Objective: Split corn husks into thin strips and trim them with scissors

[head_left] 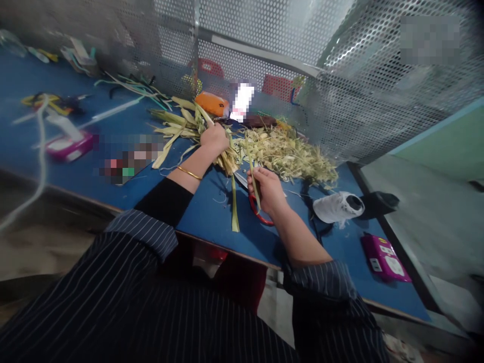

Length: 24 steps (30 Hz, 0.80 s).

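The person's left hand [214, 138], the farther out of the two, is closed on a bundle of dry leaf strips [228, 161]; its fingertips are hidden, so how tightly they press cannot be told. The bundle's trimmed-looking end points toward the right hand, its loose leaves fanning out to the left. Just below that end, a loose strip [235, 204] lies on the blue table [204, 212], its long axis running toward the person, nearer the right hand than the left.

The right hand [270, 191] pinches a narrow strip [254, 184] between thumb and curled fingers. This strip points away from the body, its far end leaning slightly left and reaching past the bundle's end. Red-handled scissors [260, 216] show beneath the same hand; whether the fingers also grip them cannot be told. Beyond lies a pile of shredded trimmings [291, 151].

As for containers, a magenta pack [71, 147] sits at far left, an orange pack [212, 104] behind the bundle, and a second magenta pack [385, 258] at right; their contents are not visible.
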Motion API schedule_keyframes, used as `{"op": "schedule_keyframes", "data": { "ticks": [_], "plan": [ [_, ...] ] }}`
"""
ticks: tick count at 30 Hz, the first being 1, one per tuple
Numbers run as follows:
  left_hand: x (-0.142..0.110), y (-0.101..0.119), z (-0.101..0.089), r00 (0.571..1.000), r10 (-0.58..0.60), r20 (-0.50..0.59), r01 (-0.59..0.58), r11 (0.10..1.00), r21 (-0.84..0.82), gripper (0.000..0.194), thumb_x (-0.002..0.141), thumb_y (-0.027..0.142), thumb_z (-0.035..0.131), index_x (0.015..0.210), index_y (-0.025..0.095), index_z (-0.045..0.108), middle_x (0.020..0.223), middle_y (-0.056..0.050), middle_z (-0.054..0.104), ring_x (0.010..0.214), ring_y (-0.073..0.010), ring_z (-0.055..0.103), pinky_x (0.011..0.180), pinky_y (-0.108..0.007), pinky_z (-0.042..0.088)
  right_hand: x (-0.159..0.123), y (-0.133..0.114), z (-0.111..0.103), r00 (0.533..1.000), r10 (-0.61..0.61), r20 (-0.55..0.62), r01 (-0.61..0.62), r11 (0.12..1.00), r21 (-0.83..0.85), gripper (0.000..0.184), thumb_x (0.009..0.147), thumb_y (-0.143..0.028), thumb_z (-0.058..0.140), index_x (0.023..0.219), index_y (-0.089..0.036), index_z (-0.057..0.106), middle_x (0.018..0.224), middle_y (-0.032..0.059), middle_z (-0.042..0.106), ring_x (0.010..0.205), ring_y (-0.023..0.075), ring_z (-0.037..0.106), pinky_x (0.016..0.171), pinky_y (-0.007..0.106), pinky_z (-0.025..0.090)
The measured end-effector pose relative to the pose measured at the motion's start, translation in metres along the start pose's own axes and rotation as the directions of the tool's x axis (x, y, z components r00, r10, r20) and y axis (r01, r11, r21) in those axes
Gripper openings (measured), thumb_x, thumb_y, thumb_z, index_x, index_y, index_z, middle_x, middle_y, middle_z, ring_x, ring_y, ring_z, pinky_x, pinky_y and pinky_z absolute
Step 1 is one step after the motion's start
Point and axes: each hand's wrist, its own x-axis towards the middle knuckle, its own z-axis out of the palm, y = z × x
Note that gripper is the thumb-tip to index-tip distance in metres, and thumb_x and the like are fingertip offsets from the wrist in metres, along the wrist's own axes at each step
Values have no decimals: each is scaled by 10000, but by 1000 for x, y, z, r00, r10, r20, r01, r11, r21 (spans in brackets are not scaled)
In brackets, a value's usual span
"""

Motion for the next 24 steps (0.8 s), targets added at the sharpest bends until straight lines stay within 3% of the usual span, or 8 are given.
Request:
{"op": "schedule_keyframes", "data": {
  "ticks": [3,5,7,10,14,19,24],
  "plan": [
    [-29,3,-19,988,151,20,-152,982,115,325,884,281,505,1105,104,665,1146,-179,648,1104,-324,596,920,-413,460,1,0,0,1000,-11,0,11,1000,-18,146,727,-312,635,718,-181,570,536,-52,528,392,56,440,357,180,295],
    [-44,-6,-33,984,181,4,-179,970,164,323,922,267,432,1061,104,674,1077,-167,670,1063,-305,611,898,-405,462,1,0,0,1000,-20,11,20,1000,-17,156,727,-314,642,708,-179,567,535,-49,528,395,55,441,372,183,307],
    [-50,-24,-44,976,195,-98,-170,961,220,386,939,324,408,1126,77,639,1158,-192,641,1088,-319,593,914,-428,446,0,0,0,999,-24,24,24,1000,-10,165,722,-316,651,701,-178,563,537,-48,527,398,55,442,380,185,309],
    [-43,-61,-51,989,49,-142,-9,963,270,474,928,399,433,1189,39,597,1189,-232,618,1128,-351,574,962,-462,410,-1,0,0,999,-24,33,24,1000,-12,172,703,-316,663,695,-180,559,539,-50,525,396,53,437,379,187,292],
    [-27,-90,-46,997,-75,-5,73,950,304,499,915,421,448,1164,24,617,1193,-247,627,1147,-361,574,952,-465,426,-1,1,0,1000,-15,23,16,999,-32,176,679,-320,668,694,-181,562,537,-54,523,403,50,437,385,186,295],
    [-28,-79,-32,994,-83,73,62,965,256,500,901,434,470,1141,27,634,1177,-243,641,1133,-357,583,898,-425,463,0,0,0,1000,-6,13,7,999,-44,179,675,-324,670,698,-182,563,529,-58,520,399,49,434,379,185,276],
    [-39,-64,-29,999,-32,-14,34,992,121,524,892,392,494,1272,33,529,1262,-258,570,1180,-370,536,981,-436,402,-2,0,1,1000,-10,27,12,998,-61,200,694,-339,674,697,-181,552,547,-56,518,399,48,436,382,189,279]
  ]
}}
